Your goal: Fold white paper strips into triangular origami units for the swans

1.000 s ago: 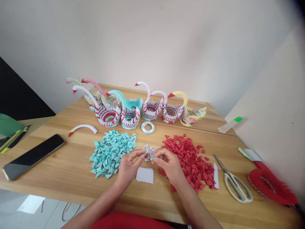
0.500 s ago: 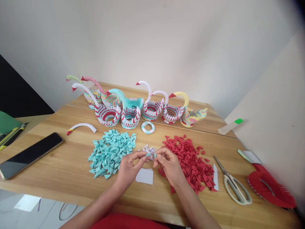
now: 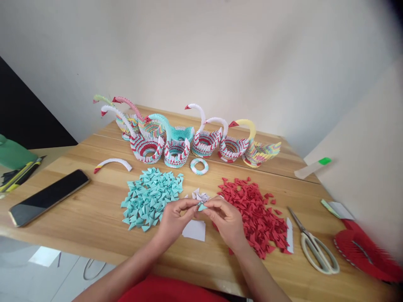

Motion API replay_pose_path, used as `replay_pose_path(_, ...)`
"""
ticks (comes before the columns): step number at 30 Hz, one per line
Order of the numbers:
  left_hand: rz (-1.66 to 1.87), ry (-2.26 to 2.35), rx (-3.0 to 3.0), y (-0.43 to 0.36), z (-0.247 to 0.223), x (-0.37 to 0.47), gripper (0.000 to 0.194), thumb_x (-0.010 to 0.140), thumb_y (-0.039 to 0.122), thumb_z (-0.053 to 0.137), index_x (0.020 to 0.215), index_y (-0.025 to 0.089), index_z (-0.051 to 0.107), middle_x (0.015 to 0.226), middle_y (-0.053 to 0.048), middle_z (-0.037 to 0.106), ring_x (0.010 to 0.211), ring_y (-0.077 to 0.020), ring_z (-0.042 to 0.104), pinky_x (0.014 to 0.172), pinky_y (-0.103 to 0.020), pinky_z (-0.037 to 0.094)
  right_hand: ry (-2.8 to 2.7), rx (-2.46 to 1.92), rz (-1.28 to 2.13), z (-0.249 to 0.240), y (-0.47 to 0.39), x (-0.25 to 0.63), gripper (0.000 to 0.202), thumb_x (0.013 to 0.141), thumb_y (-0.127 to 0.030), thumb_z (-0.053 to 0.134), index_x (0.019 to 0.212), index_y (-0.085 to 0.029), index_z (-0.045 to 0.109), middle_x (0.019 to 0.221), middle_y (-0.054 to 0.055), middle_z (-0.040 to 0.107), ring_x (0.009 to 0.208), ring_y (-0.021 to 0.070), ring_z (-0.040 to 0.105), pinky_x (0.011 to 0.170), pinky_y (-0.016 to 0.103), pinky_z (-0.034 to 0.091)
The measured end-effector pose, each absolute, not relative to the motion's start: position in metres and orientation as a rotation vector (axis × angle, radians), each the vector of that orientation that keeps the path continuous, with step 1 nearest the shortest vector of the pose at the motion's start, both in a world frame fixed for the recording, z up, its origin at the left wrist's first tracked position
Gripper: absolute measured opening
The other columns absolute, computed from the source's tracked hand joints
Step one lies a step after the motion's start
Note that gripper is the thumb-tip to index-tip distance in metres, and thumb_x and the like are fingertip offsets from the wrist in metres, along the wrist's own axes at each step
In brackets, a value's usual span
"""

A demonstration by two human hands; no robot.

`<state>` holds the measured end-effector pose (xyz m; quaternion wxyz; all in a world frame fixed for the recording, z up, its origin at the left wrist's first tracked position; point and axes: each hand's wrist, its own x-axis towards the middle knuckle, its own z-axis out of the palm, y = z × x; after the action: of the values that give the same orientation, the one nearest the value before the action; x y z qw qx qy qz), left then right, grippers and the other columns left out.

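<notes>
Over the middle of the table my left hand [image 3: 176, 214] and my right hand [image 3: 227, 216] meet, each pinching turquoise folded paper pieces [image 3: 202, 207] between thumb and fingers. The pieces touch one another, and the fingertips partly cover them. Just behind lie some white folded paper pieces [image 3: 200, 195]. Left of my hands spreads a heap of turquoise paper triangles [image 3: 151, 199]; to the right, a heap of red paper triangles [image 3: 256, 218]. White paper slips [image 3: 194, 231] rest on the table below my hands.
Several paper swans [image 3: 206, 140] stand along the back. A turquoise-and-white paper ring [image 3: 199, 166] lies before them. At left are a loose swan neck [image 3: 113, 162] and a phone [image 3: 49, 197]; at right, scissors [image 3: 316, 247], a glue bottle [image 3: 313, 167] and a red paper fan shape [image 3: 367, 251].
My hands have come together, bringing the turquoise pieces, held apart before, into contact. The whole view has shifted slightly, so the table's things appear farther right.
</notes>
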<state>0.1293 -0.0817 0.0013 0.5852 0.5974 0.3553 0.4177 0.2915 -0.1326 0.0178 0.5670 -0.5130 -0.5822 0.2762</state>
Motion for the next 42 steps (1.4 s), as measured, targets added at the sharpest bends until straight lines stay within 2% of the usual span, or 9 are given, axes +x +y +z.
replay_pose_path(7, 0.923, 0.772, 1.323, -0.083, 0.006, 0.127, 0.027, 0.081, 0.039, 0.068, 0.090, 0.015, 0.076, 0.068, -0.005, 0.074, 0.064, -0.0182, 0.069, 0.066, -0.028, 0.057, -1.500, -1.225, 0.440, 0.020, -0.131, 0.291, 0.010, 0.084, -0.017, 0.069, 0.087, -0.026, 0.074, 0.080, 0.003, 0.071, 0.075, 0.0174, 0.066, 0.067, 0.029, 0.054)
replay_pose_path(12, 0.922, 0.727, 1.293, -0.085, 0.009, 0.127, 0.028, 0.079, 0.041, 0.071, 0.092, 0.016, 0.077, 0.078, -0.007, 0.077, 0.070, -0.0200, 0.072, 0.070, -0.030, 0.059, -1.501, -1.232, 0.409, 0.018, -0.132, 0.291, 0.010, 0.084, -0.017, 0.069, 0.087, -0.025, 0.073, 0.080, 0.002, 0.069, 0.073, 0.0172, 0.065, 0.066, 0.029, 0.053)
replay_pose_path(15, 0.939, 0.726, 1.276, -0.085, 0.006, 0.127, 0.026, 0.078, 0.038, 0.073, 0.091, 0.016, 0.077, 0.079, -0.006, 0.078, 0.069, -0.0203, 0.073, 0.070, -0.031, 0.060, -1.510, -1.236, 0.400, 0.018, -0.132, 0.291, 0.011, 0.084, -0.016, 0.068, 0.088, -0.025, 0.072, 0.080, 0.002, 0.068, 0.075, 0.0172, 0.064, 0.068, 0.029, 0.053)
replay_pose_path(21, 1.061, 0.806, 1.533, -0.085, 0.004, 0.124, 0.014, 0.084, 0.026, 0.068, 0.092, 0.019, 0.078, 0.081, -0.005, 0.079, 0.075, -0.0197, 0.073, 0.073, -0.028, 0.057, -1.545, -1.218, 0.452, 0.022, -0.133, 0.296, 0.013, 0.088, -0.018, 0.064, 0.095, -0.025, 0.072, 0.093, 0.006, 0.071, 0.088, 0.0195, 0.067, 0.076, 0.031, 0.054)
replay_pose_path(26, 1.115, 0.846, 1.694, -0.089, 0.006, 0.126, 0.011, 0.084, 0.023, 0.066, 0.087, 0.020, 0.077, 0.083, -0.004, 0.079, 0.076, -0.0190, 0.073, 0.074, -0.027, 0.056, -1.537, -1.236, 0.518, 0.020, -0.132, 0.299, 0.005, 0.087, -0.025, 0.067, 0.085, -0.024, 0.072, 0.081, 0.004, 0.072, 0.077, 0.0193, 0.068, 0.070, 0.030, 0.055)
replay_pose_path(31, 1.077, 0.821, 1.692, -0.089, 0.008, 0.126, 0.013, 0.087, 0.025, 0.064, 0.086, 0.019, 0.075, 0.075, -0.004, 0.077, 0.069, -0.0175, 0.071, 0.069, -0.025, 0.054, -1.565, -1.303, 0.562, 0.015, -0.132, 0.302, 0.009, 0.087, -0.029, 0.066, 0.092, -0.024, 0.071, 0.085, 0.005, 0.072, 0.079, 0.0198, 0.069, 0.070, 0.029, 0.056)
replay_pose_path(36, 1.036, 0.836, 1.683, -0.090, 0.008, 0.126, 0.012, 0.087, 0.023, 0.064, 0.087, 0.019, 0.075, 0.075, -0.003, 0.077, 0.072, -0.0175, 0.071, 0.071, -0.024, 0.052, -1.637, -1.329, 0.536, 0.014, -0.131, 0.303, 0.011, 0.090, -0.029, 0.062, 0.088, -0.025, 0.072, 0.082, 0.002, 0.073, 0.076, 0.0187, 0.069, 0.068, 0.026, 0.054)
replay_pose_path(42, 1.029, 0.858, 1.673, -0.089, 0.009, 0.127, 0.012, 0.085, 0.023, 0.066, 0.091, 0.018, 0.076, 0.086, -0.005, 0.078, 0.080, -0.0188, 0.072, 0.075, -0.025, 0.052, -1.579, -1.378, 0.506, 0.011, -0.132, 0.298, 0.013, 0.091, -0.031, 0.060, 0.084, -0.024, 0.069, 0.078, 0.001, 0.071, 0.071, 0.0174, 0.067, 0.063, 0.024, 0.051)
